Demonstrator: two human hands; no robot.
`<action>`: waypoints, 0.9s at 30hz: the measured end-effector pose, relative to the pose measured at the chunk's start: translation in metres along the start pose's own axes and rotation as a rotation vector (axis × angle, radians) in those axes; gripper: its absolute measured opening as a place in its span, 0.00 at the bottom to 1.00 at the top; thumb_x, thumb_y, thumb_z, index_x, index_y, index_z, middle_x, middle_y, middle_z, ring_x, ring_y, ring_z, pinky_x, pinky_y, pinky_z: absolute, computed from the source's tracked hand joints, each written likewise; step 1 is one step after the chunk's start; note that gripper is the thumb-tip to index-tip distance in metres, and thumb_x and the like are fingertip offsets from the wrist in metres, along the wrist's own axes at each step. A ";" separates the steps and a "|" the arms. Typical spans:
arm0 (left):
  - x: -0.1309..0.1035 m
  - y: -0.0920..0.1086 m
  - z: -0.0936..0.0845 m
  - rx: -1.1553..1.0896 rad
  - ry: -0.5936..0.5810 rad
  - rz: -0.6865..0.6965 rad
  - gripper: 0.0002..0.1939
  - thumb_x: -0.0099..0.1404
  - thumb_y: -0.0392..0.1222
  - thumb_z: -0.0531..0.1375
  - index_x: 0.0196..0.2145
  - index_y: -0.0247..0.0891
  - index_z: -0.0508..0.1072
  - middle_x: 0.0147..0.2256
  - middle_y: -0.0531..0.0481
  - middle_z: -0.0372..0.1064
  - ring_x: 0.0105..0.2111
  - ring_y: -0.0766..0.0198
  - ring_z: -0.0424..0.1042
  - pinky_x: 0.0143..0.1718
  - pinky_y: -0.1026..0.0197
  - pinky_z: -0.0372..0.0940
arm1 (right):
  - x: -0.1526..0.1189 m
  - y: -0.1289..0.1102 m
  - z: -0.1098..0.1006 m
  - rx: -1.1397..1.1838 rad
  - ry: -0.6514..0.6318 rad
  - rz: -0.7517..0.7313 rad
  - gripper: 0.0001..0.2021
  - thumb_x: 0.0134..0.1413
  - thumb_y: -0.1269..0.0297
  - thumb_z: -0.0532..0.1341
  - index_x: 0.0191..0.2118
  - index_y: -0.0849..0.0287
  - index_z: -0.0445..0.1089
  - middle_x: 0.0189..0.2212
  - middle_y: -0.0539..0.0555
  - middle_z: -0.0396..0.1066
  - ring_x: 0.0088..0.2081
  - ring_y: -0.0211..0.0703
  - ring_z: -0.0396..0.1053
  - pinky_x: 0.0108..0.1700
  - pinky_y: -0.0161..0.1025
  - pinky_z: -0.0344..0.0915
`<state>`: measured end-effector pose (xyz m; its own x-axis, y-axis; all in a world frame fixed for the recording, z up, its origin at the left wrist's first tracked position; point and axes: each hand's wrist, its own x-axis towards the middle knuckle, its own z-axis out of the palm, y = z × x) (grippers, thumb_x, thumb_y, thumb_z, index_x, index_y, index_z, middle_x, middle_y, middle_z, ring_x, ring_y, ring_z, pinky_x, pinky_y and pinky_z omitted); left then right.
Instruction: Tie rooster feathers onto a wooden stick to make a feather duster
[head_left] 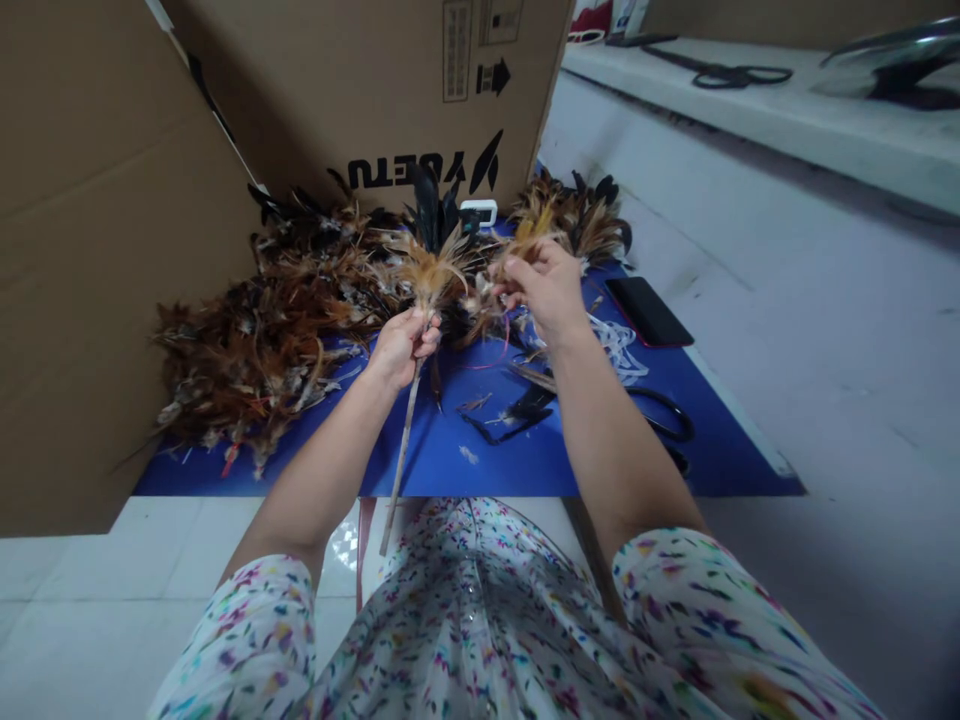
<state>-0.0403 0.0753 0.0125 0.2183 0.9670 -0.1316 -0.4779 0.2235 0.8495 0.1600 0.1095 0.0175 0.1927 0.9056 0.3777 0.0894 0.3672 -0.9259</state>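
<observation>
My left hand (408, 345) is closed round the upper part of a thin stick (405, 440), whose lower end slants down past the table's front edge. Tan and black feathers (433, 268) fan out from the top of that stick, above my fingers. To the right, my right hand (551, 285) pinches some light brown feathers (529, 240) between thumb and fingers, apart from the stick. A large heap of brown and black feathers (262, 340) lies left of my hands. Another feather pile (592, 215) sits behind my right hand.
On the blue table (480, 460) lie white strips (619, 350), loose black feathers (525, 405), a black handle (667, 410) and a phone (649, 312). A small white device (480, 212) stands at the back. Cardboard (300, 90) walls the left and back. Scissors (739, 76) rest on a ledge.
</observation>
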 end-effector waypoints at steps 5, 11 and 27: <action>0.000 0.000 0.000 -0.020 0.004 0.007 0.15 0.70 0.30 0.49 0.25 0.30 0.65 0.24 0.50 0.63 0.16 0.78 0.55 0.13 0.74 0.42 | -0.001 0.004 0.003 -0.077 -0.003 0.032 0.24 0.41 0.41 0.70 0.31 0.55 0.64 0.23 0.53 0.72 0.25 0.46 0.73 0.21 0.40 0.67; -0.001 0.000 0.001 -0.023 -0.011 0.005 0.16 0.70 0.29 0.48 0.25 0.30 0.66 0.23 0.51 0.62 0.16 0.78 0.54 0.13 0.74 0.41 | -0.010 -0.009 0.009 0.048 -0.029 0.060 0.22 0.37 0.50 0.73 0.30 0.55 0.64 0.23 0.51 0.72 0.25 0.43 0.72 0.21 0.38 0.67; -0.003 -0.003 0.006 -0.052 0.020 -0.029 0.10 0.68 0.29 0.53 0.28 0.31 0.66 0.23 0.53 0.61 0.16 0.78 0.54 0.13 0.74 0.44 | -0.029 -0.024 0.024 0.292 -0.234 0.242 0.14 0.30 0.62 0.75 0.25 0.59 0.71 0.24 0.50 0.74 0.27 0.39 0.73 0.23 0.33 0.70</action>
<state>-0.0347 0.0711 0.0133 0.2165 0.9620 -0.1666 -0.5149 0.2575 0.8177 0.1293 0.0796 0.0287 -0.0547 0.9842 0.1686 -0.2172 0.1530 -0.9641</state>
